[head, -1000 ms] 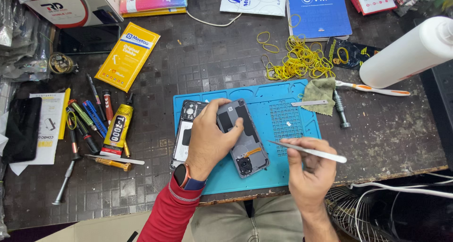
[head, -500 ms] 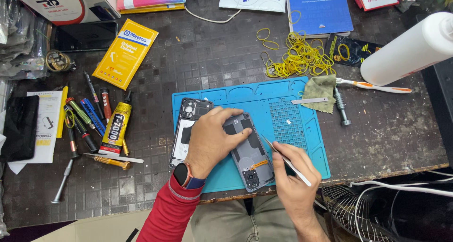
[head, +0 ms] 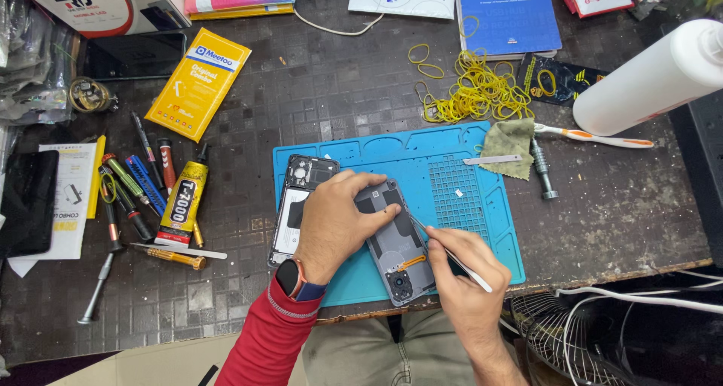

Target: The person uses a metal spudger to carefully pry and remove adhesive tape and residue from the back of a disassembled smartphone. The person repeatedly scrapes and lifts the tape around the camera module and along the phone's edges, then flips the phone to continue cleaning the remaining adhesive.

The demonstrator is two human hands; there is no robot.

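Dark, tiled and cluttered, our work surface (head: 301, 100) carries a blue silicone repair mat (head: 452, 167) at its near edge. On the mat lies a grey opened phone body (head: 395, 243), camera end toward us. Our left hand (head: 331, 224) presses down on it, fingers curled over its top edge. Our right hand (head: 463, 269) pinches thin metal tweezers (head: 444, 249), the tip touching the phone's right side. Beside it lies a black phone frame (head: 297, 205).
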